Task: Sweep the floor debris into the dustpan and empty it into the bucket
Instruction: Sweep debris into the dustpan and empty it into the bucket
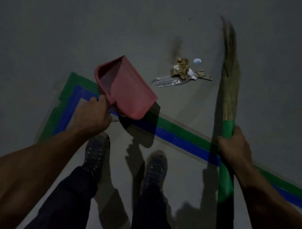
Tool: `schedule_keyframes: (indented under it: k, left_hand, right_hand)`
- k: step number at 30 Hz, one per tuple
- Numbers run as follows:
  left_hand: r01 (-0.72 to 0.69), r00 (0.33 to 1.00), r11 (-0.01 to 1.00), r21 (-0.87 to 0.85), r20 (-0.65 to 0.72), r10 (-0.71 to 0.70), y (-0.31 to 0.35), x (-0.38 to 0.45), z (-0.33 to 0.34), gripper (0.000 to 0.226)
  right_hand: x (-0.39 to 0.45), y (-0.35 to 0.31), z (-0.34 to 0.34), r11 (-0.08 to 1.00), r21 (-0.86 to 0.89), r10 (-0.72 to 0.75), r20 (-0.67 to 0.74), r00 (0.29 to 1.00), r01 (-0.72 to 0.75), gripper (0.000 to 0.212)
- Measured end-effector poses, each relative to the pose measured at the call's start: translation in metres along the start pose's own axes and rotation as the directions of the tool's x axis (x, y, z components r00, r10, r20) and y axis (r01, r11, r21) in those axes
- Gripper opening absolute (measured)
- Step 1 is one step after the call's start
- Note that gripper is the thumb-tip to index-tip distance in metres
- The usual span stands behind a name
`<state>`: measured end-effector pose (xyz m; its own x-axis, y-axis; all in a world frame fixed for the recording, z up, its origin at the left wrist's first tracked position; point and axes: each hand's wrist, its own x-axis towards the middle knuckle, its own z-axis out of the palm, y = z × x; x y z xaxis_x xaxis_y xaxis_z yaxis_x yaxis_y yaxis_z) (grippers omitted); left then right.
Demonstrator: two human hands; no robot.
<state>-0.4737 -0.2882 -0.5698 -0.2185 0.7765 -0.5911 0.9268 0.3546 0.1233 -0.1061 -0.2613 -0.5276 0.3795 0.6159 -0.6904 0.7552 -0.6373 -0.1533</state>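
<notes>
Fingers of the right hand are curled round the green-taped neck of the broom; the left hand pinches the handle of the red dustpan, held tilted above the floor. The debris, wrappers and scraps, lies in a small heap between dustpan and broom bristles. The bucket is not in view. To sweep well, I judge the dustpan lip should sit flat on the floor just beside the heap, broom drawn in short strokes.
</notes>
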Motion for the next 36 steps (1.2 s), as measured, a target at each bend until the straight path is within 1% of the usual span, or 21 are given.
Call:
schedule_keyframes:
  k: [3, 5, 7, 9, 12, 15, 19, 21, 24, 27, 30, 33, 36]
  left_hand:
    - [0.015, 1.0, 1.0, -0.015, 0.009, -0.015, 0.011, -0.005, 0.017, 0.024]
    - [0.033, 0.998, 0.999, -0.021, 0.055, -0.032, 0.019, -0.006, 0.025, 0.023]
    - [0.018, 0.995, 0.999, -0.033, 0.097, -0.015, 0.026, -0.006, 0.03, 0.024]
    - [0.001, 0.992, 0.999, -0.047, 0.125, 0.005, 0.033, -0.007, 0.034, 0.025]
    - [0.012, 0.99, 0.999, -0.048, 0.14, -0.005, 0.043, -0.01, 0.036, 0.026]
    - [0.042, 0.987, 0.997, -0.071, 0.155, -0.03, 0.051, -0.013, 0.037, 0.024]
    - [0.088, 0.987, 0.985, -0.148, 0.15, -0.066, 0.056, -0.021, 0.042, 0.027]
    - [0.135, 0.98, 0.978, -0.16, 0.165, -0.109, 0.056, -0.024, 0.046, 0.029]
    - [0.201, 0.97, 0.964, -0.176, 0.175, -0.171, 0.053, -0.028, 0.059, 0.032]
    - [0.221, 0.968, 0.957, -0.187, 0.162, -0.192, 0.048, -0.029, 0.075, 0.033]
    - [0.24, 0.964, 0.952, -0.19, 0.161, -0.211, 0.042, -0.025, 0.089, 0.032]
    - [0.238, 0.967, 0.952, -0.194, 0.138, -0.214, 0.038, -0.022, 0.102, 0.029]
    - [0.229, 0.97, 0.953, -0.199, 0.127, -0.207, 0.035, -0.021, 0.111, 0.029]
  right_hand:
    - [0.012, 0.025, 0.005, 0.996, -0.082, 0.048, 0.047, 0.998, -0.044, 0.041]
    - [0.016, 0.031, 0.017, 0.991, -0.132, 0.003, 0.079, 0.997, 0.008, 0.043]
    - [0.02, 0.026, 0.035, 0.981, -0.176, -0.064, 0.104, 0.992, 0.081, 0.049]
    - [0.021, 0.015, 0.051, 0.976, -0.172, -0.107, 0.141, 0.984, 0.131, 0.057]
    - [0.023, 0.004, 0.063, 0.973, -0.129, -0.166, 0.171, 0.971, 0.189, 0.066]
    - [0.024, 0.004, 0.05, 0.967, -0.105, -0.214, 0.152, 0.965, 0.231, 0.072]
    - [0.037, 0.002, 0.012, 0.956, -0.131, -0.258, 0.053, 0.965, 0.263, 0.072]
    - [0.051, -0.009, -0.002, 0.947, -0.147, -0.284, 0.029, 0.958, 0.286, 0.072]
    - [0.079, -0.038, -0.012, 0.939, -0.131, -0.315, 0.033, 0.948, 0.317, 0.07]
    - [0.107, -0.067, -0.008, 0.935, -0.163, -0.313, 0.04, 0.949, 0.315, 0.065]
    - [0.124, -0.081, 0.009, 0.933, -0.204, -0.286, 0.081, 0.955, 0.297, 0.063]
    - [0.123, -0.069, 0.031, 0.909, -0.266, -0.295, 0.133, 0.946, 0.321, 0.066]
    - [0.106, -0.041, 0.053, 0.854, -0.357, -0.341, 0.166, 0.925, 0.379, 0.075]
